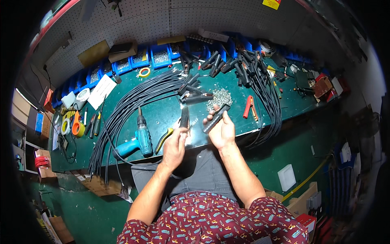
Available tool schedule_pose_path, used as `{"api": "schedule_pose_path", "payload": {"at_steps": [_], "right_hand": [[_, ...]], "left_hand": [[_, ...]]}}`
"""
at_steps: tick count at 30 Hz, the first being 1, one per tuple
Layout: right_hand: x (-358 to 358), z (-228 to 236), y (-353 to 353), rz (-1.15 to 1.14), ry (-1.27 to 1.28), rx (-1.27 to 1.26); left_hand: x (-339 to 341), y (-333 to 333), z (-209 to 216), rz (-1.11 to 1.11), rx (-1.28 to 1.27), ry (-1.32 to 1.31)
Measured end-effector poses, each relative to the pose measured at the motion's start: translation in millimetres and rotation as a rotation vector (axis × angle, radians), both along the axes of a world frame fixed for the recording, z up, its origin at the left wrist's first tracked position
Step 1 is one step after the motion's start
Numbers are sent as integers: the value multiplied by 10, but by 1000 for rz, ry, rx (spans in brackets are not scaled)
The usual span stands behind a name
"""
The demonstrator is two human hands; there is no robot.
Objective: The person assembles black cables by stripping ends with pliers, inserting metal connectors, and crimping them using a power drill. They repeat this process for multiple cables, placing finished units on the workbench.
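Observation:
My left hand (175, 145) is closed at the bench's front edge. A black ribbed clamp handle (184, 117) sticks up from its fingers. My right hand (222, 131), palm up, has its fingers curled round a second black ribbed handle (215, 119), held at a slant. Just beyond it lies a heap of small silver screws or fasteners (221, 97). More black clamp handles (197, 97) are piled behind the left one. Beside my left hand is a yellow-and-black plier handle (163, 140). A teal power drill (140, 140) rests further left. Right of the heap lies a red clamp (248, 106).
Bundled black cables (126, 101) curve across the left of the green bench (162, 110); another bundle (268, 97) hangs over its right front edge. Blue parts bins (161, 56) line the back. Tape rolls (77, 127), screwdrivers (97, 124) and a white paper (101, 92) lie at left.

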State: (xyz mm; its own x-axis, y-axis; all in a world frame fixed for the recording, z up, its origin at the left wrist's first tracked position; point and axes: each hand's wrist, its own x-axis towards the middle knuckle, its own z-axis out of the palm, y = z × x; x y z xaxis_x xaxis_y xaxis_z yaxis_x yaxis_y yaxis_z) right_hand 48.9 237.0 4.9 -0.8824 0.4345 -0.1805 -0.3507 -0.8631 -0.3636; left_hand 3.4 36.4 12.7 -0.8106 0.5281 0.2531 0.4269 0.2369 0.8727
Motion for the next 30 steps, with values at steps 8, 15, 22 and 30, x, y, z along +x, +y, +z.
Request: {"api": "schedule_pose_path", "payload": {"at_steps": [8, 15, 22, 30], "right_hand": [[-65, 78, -7, -6, 127, -144], [-34, 32, -242, 69, 170, 17], [146, -42, -738, 139, 41, 346], [308, 312, -312, -295, -512, 1549]], "left_hand": [[237, -77, -52, -19, 29, -19], [199, -20, 21, -28, -22, -47], [105, 89, 27, 19, -46, -25], [192, -7, -83, 75, -159, 209]]}}
